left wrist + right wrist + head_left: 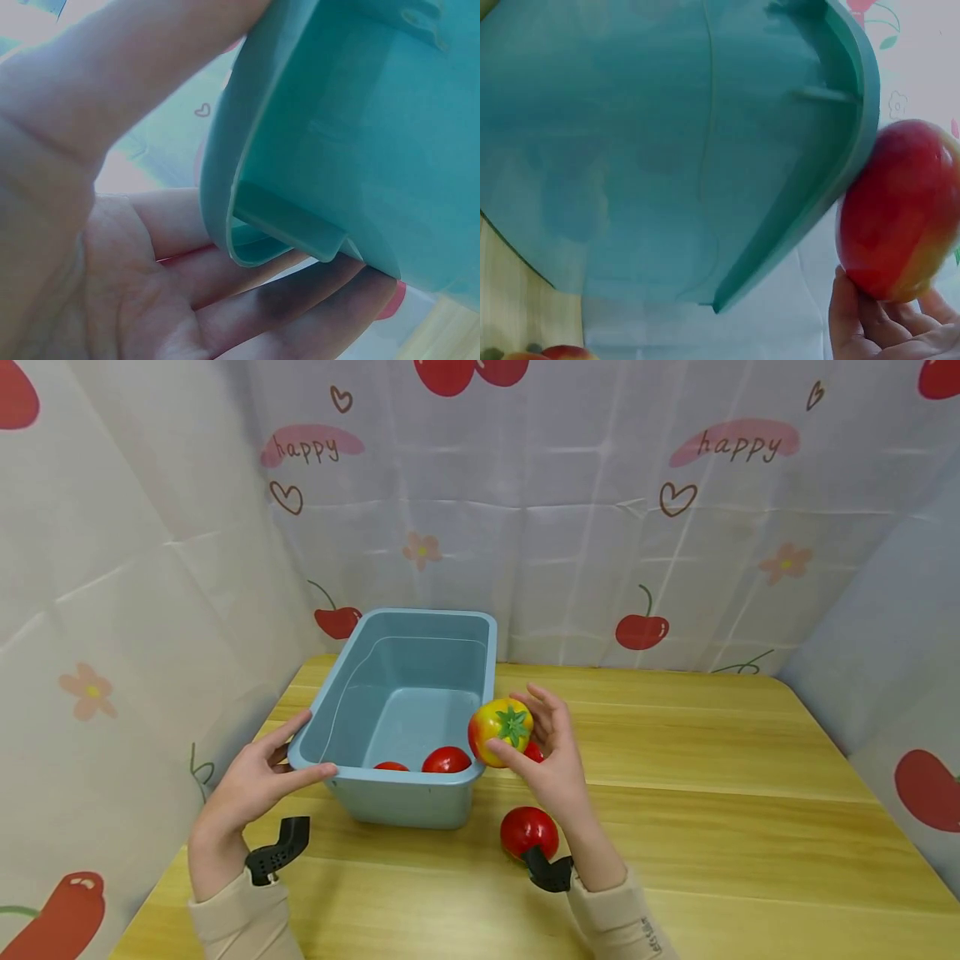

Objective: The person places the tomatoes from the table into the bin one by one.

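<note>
My left hand (251, 781) grips the near left corner of a light blue plastic bin (405, 789), its thumb along the front rim and its fingers at the left side; the left wrist view shows fingers (247, 300) under the rim. Thumb and fingers of my right hand (555, 756) hold a yellow-and-red tomato (491, 727) with a green star-shaped calyx, close beside the bin's near right corner. In the right wrist view this tomato (900, 214) appears at the rim. Two red tomatoes (447, 760) show inside the bin's near end, one mostly hidden.
On the wooden table (712, 827), a red tomato (529, 832) lies near my right wrist. Another red one (534, 752) is mostly hidden behind my right hand. A patterned curtain (570, 527) encloses the table's back and sides.
</note>
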`<state>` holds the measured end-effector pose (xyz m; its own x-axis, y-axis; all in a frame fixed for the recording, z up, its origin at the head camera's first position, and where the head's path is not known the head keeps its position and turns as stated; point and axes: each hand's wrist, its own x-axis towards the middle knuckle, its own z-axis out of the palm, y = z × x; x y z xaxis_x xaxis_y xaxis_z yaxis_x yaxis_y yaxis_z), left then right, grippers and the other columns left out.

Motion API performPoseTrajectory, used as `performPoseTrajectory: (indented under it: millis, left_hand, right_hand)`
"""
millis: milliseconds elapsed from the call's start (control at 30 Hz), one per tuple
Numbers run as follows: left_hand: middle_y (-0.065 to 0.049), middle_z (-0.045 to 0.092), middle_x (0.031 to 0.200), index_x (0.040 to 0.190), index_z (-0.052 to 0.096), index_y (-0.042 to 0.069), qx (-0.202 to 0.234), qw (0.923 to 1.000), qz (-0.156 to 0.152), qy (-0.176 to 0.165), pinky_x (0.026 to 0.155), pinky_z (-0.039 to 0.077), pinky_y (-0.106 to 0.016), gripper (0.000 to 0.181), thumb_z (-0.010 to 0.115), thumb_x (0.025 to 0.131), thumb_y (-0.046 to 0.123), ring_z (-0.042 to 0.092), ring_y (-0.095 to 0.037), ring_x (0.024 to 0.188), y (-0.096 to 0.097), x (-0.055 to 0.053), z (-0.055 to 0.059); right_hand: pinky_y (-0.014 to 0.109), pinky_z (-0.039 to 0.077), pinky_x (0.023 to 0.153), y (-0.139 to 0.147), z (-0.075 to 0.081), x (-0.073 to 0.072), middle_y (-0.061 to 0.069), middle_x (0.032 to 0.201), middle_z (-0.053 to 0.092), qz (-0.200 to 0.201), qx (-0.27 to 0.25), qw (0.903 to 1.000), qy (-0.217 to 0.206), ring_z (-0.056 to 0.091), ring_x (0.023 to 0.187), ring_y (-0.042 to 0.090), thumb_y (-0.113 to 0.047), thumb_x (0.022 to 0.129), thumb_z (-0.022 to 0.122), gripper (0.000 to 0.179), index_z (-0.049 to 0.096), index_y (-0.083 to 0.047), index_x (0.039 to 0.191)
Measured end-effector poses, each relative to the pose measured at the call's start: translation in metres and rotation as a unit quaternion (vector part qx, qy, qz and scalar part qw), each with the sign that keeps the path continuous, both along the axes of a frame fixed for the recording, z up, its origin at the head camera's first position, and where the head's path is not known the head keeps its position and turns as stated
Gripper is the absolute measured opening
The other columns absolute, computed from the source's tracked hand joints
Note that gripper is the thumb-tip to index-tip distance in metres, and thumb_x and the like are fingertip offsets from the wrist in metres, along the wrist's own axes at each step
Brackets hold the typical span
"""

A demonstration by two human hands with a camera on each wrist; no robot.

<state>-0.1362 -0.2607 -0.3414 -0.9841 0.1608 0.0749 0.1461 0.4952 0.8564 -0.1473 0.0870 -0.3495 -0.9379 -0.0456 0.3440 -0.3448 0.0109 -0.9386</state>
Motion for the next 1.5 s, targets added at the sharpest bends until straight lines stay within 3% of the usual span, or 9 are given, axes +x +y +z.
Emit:
performPoseTrajectory:
  millis: [167, 300, 667, 1000, 1300, 1500]
  left_hand:
    - [-0.016, 0.037, 0.144, 0.15, 0.022, 0.013, 0.002, 1.0, -0.001, -0.001, 0.078, 0.049, -0.02, 0.085, 0.073, 0.084, 0.027, 0.055, -0.028, 0.112, 0.0, 0.0, 0.0]
    - [-0.016, 0.037, 0.143, 0.15, 0.022, 0.013, 0.01, 0.9999, -0.004, -0.004, 0.078, 0.049, -0.02, 0.085, 0.073, 0.084, 0.026, 0.055, -0.029, 0.112, 0.0, 0.0, -0.001]
    - [-0.015, 0.033, 0.146, 0.15, 0.022, 0.013, 0.011, 0.9999, -0.003, -0.002, 0.078, 0.049, -0.02, 0.085, 0.073, 0.084, 0.026, 0.053, -0.03, 0.114, 0.0, -0.002, -0.001]
    - [-0.014, 0.033, 0.146, 0.15, 0.022, 0.014, 0.006, 1.0, 0.0, -0.002, 0.078, 0.049, -0.02, 0.085, 0.073, 0.084, 0.027, 0.053, -0.029, 0.113, 0.0, -0.001, -0.001]
    - [-0.014, 0.031, 0.147, 0.151, 0.021, 0.013, 0.011, 0.9999, 0.001, -0.006, 0.079, 0.049, -0.019, 0.086, 0.073, 0.084, 0.027, 0.051, -0.032, 0.116, 0.0, -0.001, -0.001]
    - [-0.014, 0.03, 0.148, 0.151, 0.021, 0.013, 0.014, 0.9999, 0.001, -0.008, 0.079, 0.049, -0.019, 0.086, 0.073, 0.084, 0.027, 0.05, -0.032, 0.117, 0.0, -0.001, -0.001]
  right_hand:
    - [0.028, 0.037, 0.102, -0.011, -0.003, 0.005, 0.0, 0.137, 0.044, 0.017, -0.025, 0.9991, 0.029, 0.042, 0.125, 0.015, -0.006, 0.081, 0.074, 0.072, 0.029, -0.013, 0.136]
    - [0.028, 0.034, 0.104, -0.019, -0.005, 0.008, 0.006, 0.139, 0.042, 0.027, -0.031, 0.9979, 0.05, 0.041, 0.127, 0.015, -0.004, 0.08, 0.075, 0.067, 0.033, -0.007, 0.133]
    - [0.037, 0.034, 0.105, -0.03, -0.011, 0.012, 0.006, 0.14, 0.043, 0.058, 0.005, 0.9957, 0.073, 0.043, 0.126, 0.018, -0.005, 0.085, 0.07, 0.056, 0.039, -0.008, 0.132]
    - [0.034, 0.034, 0.104, -0.031, -0.012, 0.01, 0.005, 0.139, 0.043, 0.071, 0.008, 0.9907, 0.115, 0.042, 0.128, 0.021, -0.004, 0.082, 0.072, 0.061, 0.039, -0.005, 0.132]
    - [0.035, 0.035, 0.104, -0.028, -0.013, 0.009, 0.004, 0.139, 0.044, 0.077, 0.01, 0.9908, 0.111, 0.043, 0.127, 0.019, -0.005, 0.083, 0.072, 0.06, 0.04, -0.006, 0.133]
    - [0.033, 0.037, 0.102, -0.022, -0.011, 0.006, 0.01, 0.135, 0.047, 0.058, 0.007, 0.9933, 0.099, 0.046, 0.124, 0.024, -0.001, 0.082, 0.072, 0.06, 0.041, -0.004, 0.133]
